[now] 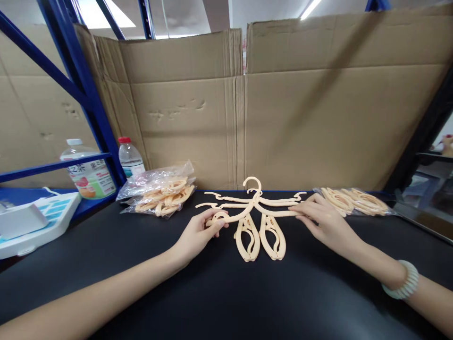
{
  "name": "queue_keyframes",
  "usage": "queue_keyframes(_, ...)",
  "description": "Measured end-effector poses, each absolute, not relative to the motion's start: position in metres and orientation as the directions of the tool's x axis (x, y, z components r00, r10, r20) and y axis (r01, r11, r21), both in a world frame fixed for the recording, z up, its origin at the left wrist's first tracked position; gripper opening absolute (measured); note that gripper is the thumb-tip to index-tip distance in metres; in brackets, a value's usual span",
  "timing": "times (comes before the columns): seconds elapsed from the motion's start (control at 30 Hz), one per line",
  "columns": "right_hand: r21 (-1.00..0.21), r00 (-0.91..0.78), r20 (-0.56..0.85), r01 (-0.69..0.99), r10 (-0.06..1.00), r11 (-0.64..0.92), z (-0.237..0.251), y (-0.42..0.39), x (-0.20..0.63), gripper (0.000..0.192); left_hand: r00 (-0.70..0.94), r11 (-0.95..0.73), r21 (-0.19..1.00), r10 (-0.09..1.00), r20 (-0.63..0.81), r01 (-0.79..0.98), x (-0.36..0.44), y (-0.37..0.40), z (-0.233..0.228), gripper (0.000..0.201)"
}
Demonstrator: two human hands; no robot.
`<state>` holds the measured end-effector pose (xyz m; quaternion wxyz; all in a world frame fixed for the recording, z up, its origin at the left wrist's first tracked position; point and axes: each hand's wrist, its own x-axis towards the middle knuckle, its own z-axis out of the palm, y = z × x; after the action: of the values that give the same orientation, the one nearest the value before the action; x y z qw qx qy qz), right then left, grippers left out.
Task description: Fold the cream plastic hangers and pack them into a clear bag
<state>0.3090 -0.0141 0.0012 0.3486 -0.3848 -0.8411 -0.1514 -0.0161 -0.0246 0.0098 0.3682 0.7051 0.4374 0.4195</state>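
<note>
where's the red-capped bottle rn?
Head view, far left: the red-capped bottle stands at the table's back edge against the cardboard wall, between the white-capped bottle and the bag of clips.

Setting: small packing or assembly station in a warehouse or workshop. Evidence: blue steel racking (81, 85) stands at the left; flattened cardboard sheets (283, 113) wall off the back of the station. The surface (226, 293) is black and matte. Clear bags (159, 189) of identical peach plastic parts lie at the left, a loose pile (357, 200) at the right, as batch stock. Two drink bottles (90, 174) stand by the racking. Fluorescent strip light (311, 8) overhead.
</note>
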Motion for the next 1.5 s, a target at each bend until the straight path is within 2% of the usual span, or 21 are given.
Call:
queue_keyframes(0.17,0.207,-0.411,0.754,0.889,0.512,0.409,0.005,-0.025,0.307,0.023,0.280,-0.366,0.867,0.919,0.278,0.339,-0.016,-0.025,0.011,0.030)
queue_keyframes(0.37,0.347,-0.485,0.727,0.870,0.485,0.351,0.006,-0.026,0.305,0.028,0.301,-0.378,0.859,0.911,0.281,0.345,-0.016,-0.025,0.012,0.028)
queue_keyframes(0.6,0.357,-0.470,0.725,0.881,0.503,0.309,0.008,-0.028,0.305,0.037,0.306,-0.368,0.869,0.913,0.270,0.331,-0.014,-0.028,0.015,0.027)
queue_keyframes(0.8,0.319,-0.462,0.742,0.880,0.486,0.351,0.008,-0.025,0.306,0.030,0.323,-0.369,0.864,0.910,0.261,0.342,-0.014,-0.028,0.016,0.025)
queue_keyframes(0.9,0.213,-0.426,0.756,0.878,0.497,0.429,0.005,-0.023,0.307,0.027,0.324,-0.366,0.873,0.909,0.262,0.321,-0.015,-0.027,0.015,0.024)
queue_keyframes(1.0,0.051,-0.372,0.767,0.848,0.524,0.527,0.004,-0.021,0.305,0.025,0.329,-0.357,0.887,0.909,0.257,0.294,-0.015,-0.026,0.014,0.025)
queue_keyframes(1.07,-0.095,-0.319,0.766,0.802,0.558,0.589,0.003,-0.020,0.304,0.023,0.326,-0.352,0.893,0.910,0.256,0.281,-0.014,-0.026,0.014,0.025)
queue_keyframes(1.17,-0.413,-0.195,0.711,0.661,0.676,0.626,0.000,-0.016,0.304,0.029,0.309,-0.344,0.899,0.915,0.258,0.271,-0.014,-0.026,0.013,0.026)
queue_keyframes(1.23,-0.623,-0.149,0.610,0.517,0.779,0.587,-0.001,-0.013,0.305,0.034,0.301,-0.337,0.904,0.919,0.255,0.263,-0.013,-0.026,0.013,0.026)
queue_keyframes(1.3,-0.764,-0.146,0.508,0.379,0.849,0.522,-0.002,-0.010,0.306,0.033,0.280,-0.331,0.909,0.924,0.259,0.252,-0.013,-0.026,0.013,0.025)
queue_keyframes(1.5,-0.929,-0.095,0.360,0.055,0.928,0.366,0.003,-0.014,0.302,0.031,0.205,-0.269,0.958,0.948,0.245,0.096,-0.012,-0.026,0.011,0.020)
